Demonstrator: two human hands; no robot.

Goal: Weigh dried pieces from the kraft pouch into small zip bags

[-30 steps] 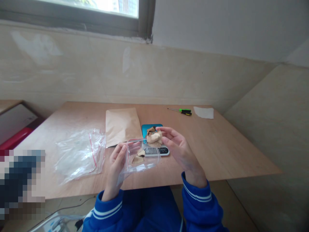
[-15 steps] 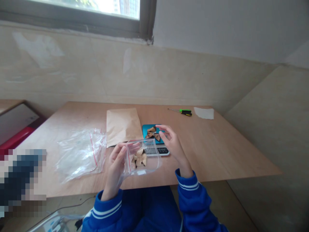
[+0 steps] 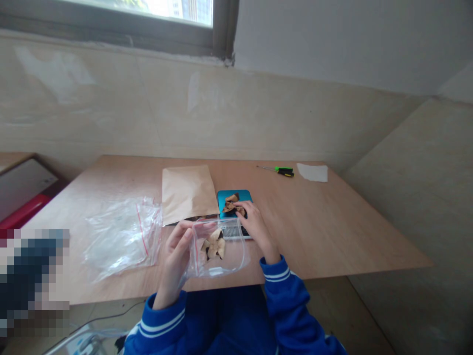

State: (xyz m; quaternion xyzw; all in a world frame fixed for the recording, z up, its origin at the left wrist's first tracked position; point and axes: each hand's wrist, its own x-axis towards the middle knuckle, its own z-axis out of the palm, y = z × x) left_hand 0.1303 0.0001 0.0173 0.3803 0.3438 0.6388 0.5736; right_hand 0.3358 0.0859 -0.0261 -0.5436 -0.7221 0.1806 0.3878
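Observation:
My left hand (image 3: 173, 259) grips a small clear zip bag (image 3: 218, 251) at its left side, holding it up over the table. Several tan pieces with dark patches (image 3: 213, 245) lie inside the bag. More of the same pieces (image 3: 231, 204) rest on the teal pan of a digital scale (image 3: 244, 198). My right hand (image 3: 254, 228) reaches onto that pile, its fingertips touching the pieces. The bag hides most of the scale's keypad.
A kraft paper envelope (image 3: 188, 193) lies flat on the plywood table (image 3: 325, 231), beside a larger clear zip bag (image 3: 123, 236). A green-handled screwdriver (image 3: 284, 171) and a white paper sheet (image 3: 312, 172) sit near the back edge.
My right hand has moved down from above the scale and now touches the pieces on the pan. The small bag holds more pieces than a second ago and stays in my left hand.

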